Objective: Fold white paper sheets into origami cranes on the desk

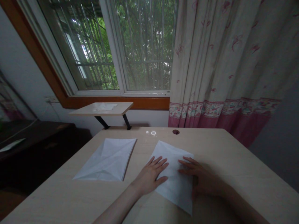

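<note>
Both hands, left and right, lay flat and open on a white paper sheet; a creased sheet sat at nine o'clock.

The left hand and the right hand are seen bare. The left forearm and the right forearm are likewise uncovered as far as they are shown. Finer detail is lost in dim light.
</note>
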`<state>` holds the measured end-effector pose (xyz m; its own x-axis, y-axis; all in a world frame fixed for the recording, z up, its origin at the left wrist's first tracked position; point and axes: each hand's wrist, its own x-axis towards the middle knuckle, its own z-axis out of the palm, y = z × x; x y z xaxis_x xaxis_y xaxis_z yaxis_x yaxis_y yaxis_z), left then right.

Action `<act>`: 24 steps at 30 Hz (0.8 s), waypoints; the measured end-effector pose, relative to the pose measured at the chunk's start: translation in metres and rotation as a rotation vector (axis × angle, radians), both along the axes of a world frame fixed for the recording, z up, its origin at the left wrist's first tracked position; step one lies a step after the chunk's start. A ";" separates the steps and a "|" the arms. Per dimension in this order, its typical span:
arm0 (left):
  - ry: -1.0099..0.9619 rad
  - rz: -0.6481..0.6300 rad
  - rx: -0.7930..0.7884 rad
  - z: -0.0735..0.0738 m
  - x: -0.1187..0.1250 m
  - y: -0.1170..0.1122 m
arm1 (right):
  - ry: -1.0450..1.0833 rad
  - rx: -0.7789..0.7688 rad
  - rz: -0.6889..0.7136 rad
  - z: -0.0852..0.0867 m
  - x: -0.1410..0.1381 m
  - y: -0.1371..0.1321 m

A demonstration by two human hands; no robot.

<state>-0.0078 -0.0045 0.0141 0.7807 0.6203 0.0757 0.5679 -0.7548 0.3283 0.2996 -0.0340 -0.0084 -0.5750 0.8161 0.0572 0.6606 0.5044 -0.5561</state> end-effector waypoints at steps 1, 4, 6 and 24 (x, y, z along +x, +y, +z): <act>0.001 -0.001 0.001 0.000 0.000 0.000 | -0.001 0.018 -0.002 -0.001 0.000 0.000; 0.000 -0.001 0.011 0.000 0.000 0.000 | -0.003 0.061 0.011 -0.002 0.000 0.001; 0.007 0.003 0.020 0.001 0.001 0.000 | 0.004 0.089 0.019 -0.002 0.000 0.002; 0.019 -0.018 0.075 0.009 -0.002 -0.003 | 0.360 0.304 -0.004 0.013 -0.011 -0.002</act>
